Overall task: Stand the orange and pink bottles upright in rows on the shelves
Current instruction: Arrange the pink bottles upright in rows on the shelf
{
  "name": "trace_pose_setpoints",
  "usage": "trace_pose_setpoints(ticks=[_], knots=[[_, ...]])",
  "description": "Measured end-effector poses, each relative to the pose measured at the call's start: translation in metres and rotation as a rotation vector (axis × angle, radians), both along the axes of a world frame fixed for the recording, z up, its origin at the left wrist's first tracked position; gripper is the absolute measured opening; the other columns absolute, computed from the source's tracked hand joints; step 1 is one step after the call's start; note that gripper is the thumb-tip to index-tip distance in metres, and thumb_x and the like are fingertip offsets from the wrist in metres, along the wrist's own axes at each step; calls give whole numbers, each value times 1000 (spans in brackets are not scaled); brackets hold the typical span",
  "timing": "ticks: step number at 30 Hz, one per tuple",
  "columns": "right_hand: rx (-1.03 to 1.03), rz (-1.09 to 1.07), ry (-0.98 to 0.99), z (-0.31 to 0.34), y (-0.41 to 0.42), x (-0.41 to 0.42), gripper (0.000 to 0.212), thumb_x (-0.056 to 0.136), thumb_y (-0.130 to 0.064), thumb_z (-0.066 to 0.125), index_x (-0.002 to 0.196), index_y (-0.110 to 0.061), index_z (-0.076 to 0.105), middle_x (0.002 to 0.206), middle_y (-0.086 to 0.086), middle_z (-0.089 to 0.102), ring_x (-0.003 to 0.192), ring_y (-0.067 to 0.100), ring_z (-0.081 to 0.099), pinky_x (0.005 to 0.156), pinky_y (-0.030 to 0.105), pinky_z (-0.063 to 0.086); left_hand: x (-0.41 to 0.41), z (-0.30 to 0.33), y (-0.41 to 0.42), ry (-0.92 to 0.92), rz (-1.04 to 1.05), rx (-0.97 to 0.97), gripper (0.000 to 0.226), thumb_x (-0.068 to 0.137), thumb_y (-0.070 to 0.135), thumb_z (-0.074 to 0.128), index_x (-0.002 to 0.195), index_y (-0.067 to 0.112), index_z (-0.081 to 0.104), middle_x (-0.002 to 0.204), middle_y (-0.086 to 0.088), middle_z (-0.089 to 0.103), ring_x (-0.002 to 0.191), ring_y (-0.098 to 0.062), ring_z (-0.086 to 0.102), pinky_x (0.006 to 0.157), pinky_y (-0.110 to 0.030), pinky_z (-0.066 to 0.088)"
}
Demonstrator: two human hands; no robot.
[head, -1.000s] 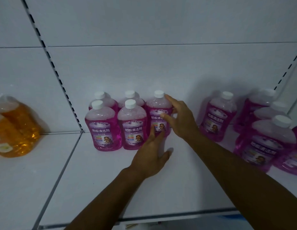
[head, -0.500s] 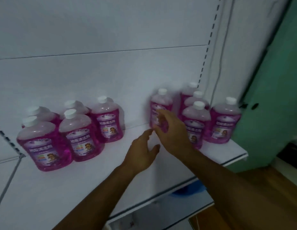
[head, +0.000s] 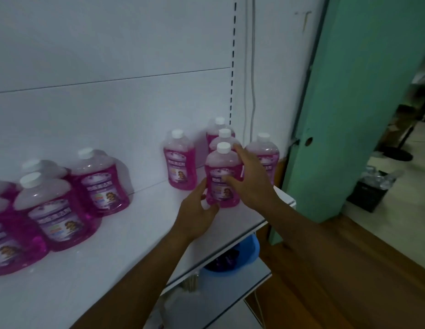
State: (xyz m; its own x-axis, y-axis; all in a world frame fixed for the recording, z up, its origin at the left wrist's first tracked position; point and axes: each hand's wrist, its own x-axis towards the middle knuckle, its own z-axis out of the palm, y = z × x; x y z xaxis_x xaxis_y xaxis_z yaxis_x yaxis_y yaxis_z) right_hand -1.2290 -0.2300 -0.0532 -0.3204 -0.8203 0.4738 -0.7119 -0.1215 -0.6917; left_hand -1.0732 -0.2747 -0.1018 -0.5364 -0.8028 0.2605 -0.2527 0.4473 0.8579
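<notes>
Pink bottles with white caps stand upright on the white shelf (head: 126,236). A group of them stands at the left (head: 57,210). At the right end stand several more. Both my hands hold the front pink bottle (head: 218,167) there: my left hand (head: 197,214) curls round its lower left side, and my right hand (head: 249,176) wraps its right side with the thumb across the label. Another pink bottle (head: 180,160) stands just left of it, one (head: 263,148) behind my right hand. No orange bottle is in view.
The shelf's right end (head: 287,200) lies just past the bottles. A green door (head: 363,91) stands to the right over a wooden floor (head: 349,269). A lower shelf (head: 230,298) holds a blue bowl (head: 244,255).
The view swung right from the left group of bottles to the right end of the shelf. Both hands moved right and took hold of the front pink bottle there.
</notes>
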Motion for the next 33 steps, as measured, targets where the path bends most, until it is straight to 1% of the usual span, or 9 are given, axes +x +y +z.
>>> trace_pose_setpoints(ticks=[2,6,11,14,18,21,24,28,33], knots=[[-26,-43,18,-1,-4,6,65,84,-21,73,141,-14,44,133,9,52,123,23,48,106,32,37,6,2,4,2,25,-4,58,92,19,64,119,59,33,106,34,48,91,19,51,78,-3,41],[-84,49,12,0,-17,30,57,81,-22,75,133,-13,54,128,7,58,119,23,53,104,39,43,30,10,12,-9,125,4,50,94,26,61,132,46,36,114,21,46,100,0,48,87,-18,41],[-74,183,-60,1,-39,87,56,80,-20,77,132,-15,56,125,5,58,114,20,55,101,32,44,91,10,12,-34,254,-101,51,92,39,58,126,60,27,126,22,49,111,-3,53,97,-25,45],[-83,286,-82,1,-53,127,55,79,-19,77,130,-15,56,124,4,59,111,19,56,100,37,48,128,4,11,-34,341,-103,50,94,34,57,136,46,32,132,18,52,116,-2,54,102,-30,47],[-100,390,-60,0,-69,167,58,79,-22,78,132,-14,55,124,7,59,108,17,57,93,25,49,160,3,11,40,414,-163,53,94,10,59,133,40,37,125,21,54,115,12,51,93,-8,43],[-94,444,-48,-2,-77,184,60,80,-21,77,134,-15,53,126,5,56,108,11,54,85,5,39,171,-1,10,80,488,-225,51,90,8,61,135,25,44,124,13,58,116,3,54,95,-13,45],[-81,458,-59,-3,-84,193,59,81,-18,76,134,-15,51,127,5,53,112,13,53,89,13,42,173,-4,11,106,585,-261,44,86,10,62,127,22,52,116,12,63,109,-2,58,94,-19,50],[-61,473,-46,-2,-93,197,56,82,-17,75,133,-14,50,127,5,52,114,15,52,87,9,39,170,-4,15,-4,537,-244,48,86,15,65,130,22,50,121,17,57,110,5,52,99,-11,42],[-49,466,-35,-1,-98,199,55,83,-15,74,132,-12,50,128,6,52,118,18,52,93,19,41,167,-5,15,-118,493,-168,63,88,28,65,144,17,37,134,16,43,121,2,39,93,7,22]])
